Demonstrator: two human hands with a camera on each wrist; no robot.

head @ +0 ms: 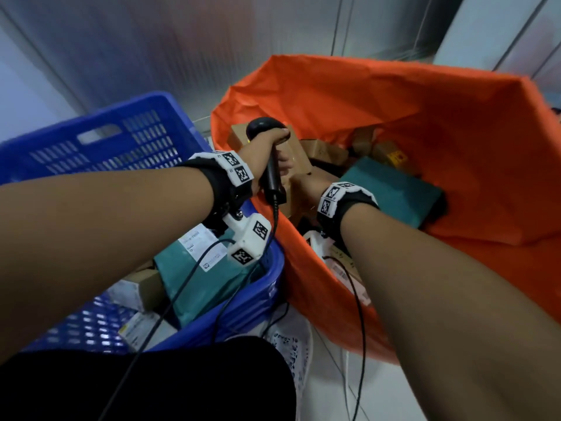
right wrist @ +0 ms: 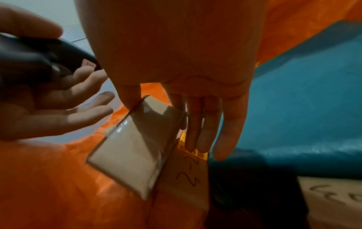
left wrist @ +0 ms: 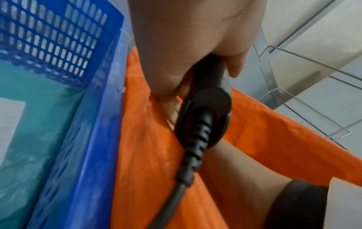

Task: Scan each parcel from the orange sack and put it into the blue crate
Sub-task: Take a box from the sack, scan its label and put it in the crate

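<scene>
The orange sack [head: 394,101] stands open on the right with several parcels inside. My right hand [head: 303,185] reaches into it. In the right wrist view my right hand [right wrist: 162,124] pinches a small cardboard box [right wrist: 133,147] between thumb and fingers. My left hand [head: 280,153] grips a black barcode scanner [head: 267,129] just above that cardboard box [head: 299,158]. In the left wrist view my left hand [left wrist: 186,46] wraps the scanner [left wrist: 207,111] handle. The blue crate [head: 106,126] sits left of the sack and holds a teal parcel [head: 206,281] and other boxes.
A large teal parcel [head: 391,189] and more cardboard boxes [head: 364,141] lie in the sack; one box with handwriting [right wrist: 188,170] sits under my fingers. The scanner cable [head: 182,284] trails across the crate. A clear acrylic rack [left wrist: 313,93] stands behind the sack.
</scene>
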